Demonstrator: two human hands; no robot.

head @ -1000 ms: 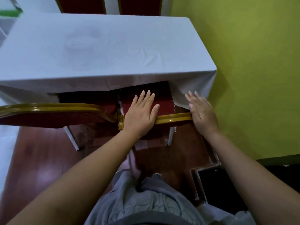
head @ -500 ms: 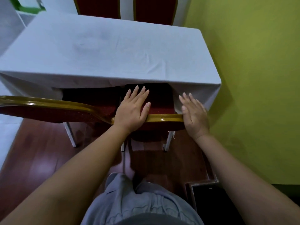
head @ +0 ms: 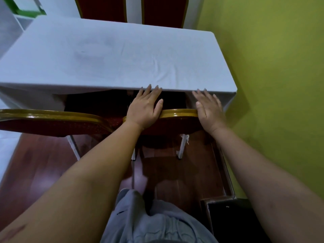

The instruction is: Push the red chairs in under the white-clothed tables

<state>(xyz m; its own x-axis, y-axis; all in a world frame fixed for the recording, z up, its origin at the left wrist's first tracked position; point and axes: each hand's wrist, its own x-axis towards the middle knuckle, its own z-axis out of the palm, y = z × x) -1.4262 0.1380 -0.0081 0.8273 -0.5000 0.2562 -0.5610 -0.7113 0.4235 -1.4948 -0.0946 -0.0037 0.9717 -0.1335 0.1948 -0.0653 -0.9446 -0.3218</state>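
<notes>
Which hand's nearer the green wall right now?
Right. The right hand presses the red chair's gold rail at the end nearest the green wall; the left hand presses the rail's other end, beside the neighbouring chair.

tabletop (head: 112,55): white cloth, matt (lightly creased) | chair frame (head: 178,113): glossy gold | chair back (head: 52,126): red fabric | floor (head: 184,174): polished wood

Left forearm (head: 105,163) and right forearm (head: 245,155) bare, extended forward. Left hand (head: 144,109): palm down, 4 fingers straight, thumb spread rightward. Right hand (head: 209,111): palm down, fingers straight, slightly fanned. The 2 hands lie level, apart.
</notes>
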